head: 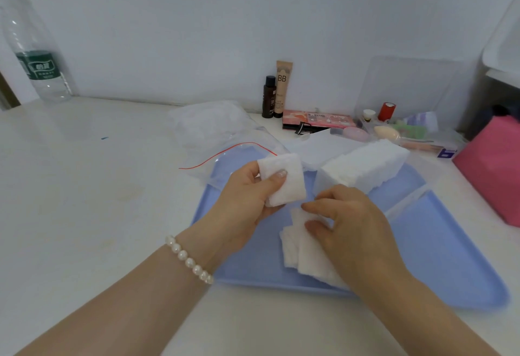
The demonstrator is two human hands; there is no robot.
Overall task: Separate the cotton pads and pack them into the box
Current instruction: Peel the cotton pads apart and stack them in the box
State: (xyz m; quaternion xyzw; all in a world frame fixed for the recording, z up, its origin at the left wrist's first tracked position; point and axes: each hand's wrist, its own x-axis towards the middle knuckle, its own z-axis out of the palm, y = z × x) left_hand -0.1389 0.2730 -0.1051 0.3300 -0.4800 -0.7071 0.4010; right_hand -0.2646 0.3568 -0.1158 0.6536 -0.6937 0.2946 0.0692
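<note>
Bare tray (439, 246) right of pads (302, 251)

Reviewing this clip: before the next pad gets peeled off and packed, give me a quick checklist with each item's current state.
1. Left hand grips the small pad stack: ok.
2. Right hand pinches the loose pads over the blue tray: ok.
3. One single pad separated: cannot tell, layers overlap.
4. Clear box open, with the large pad block inside: cannot tell, its walls barely show.
5. Plastic bag out of the hands' way: ok.
</note>
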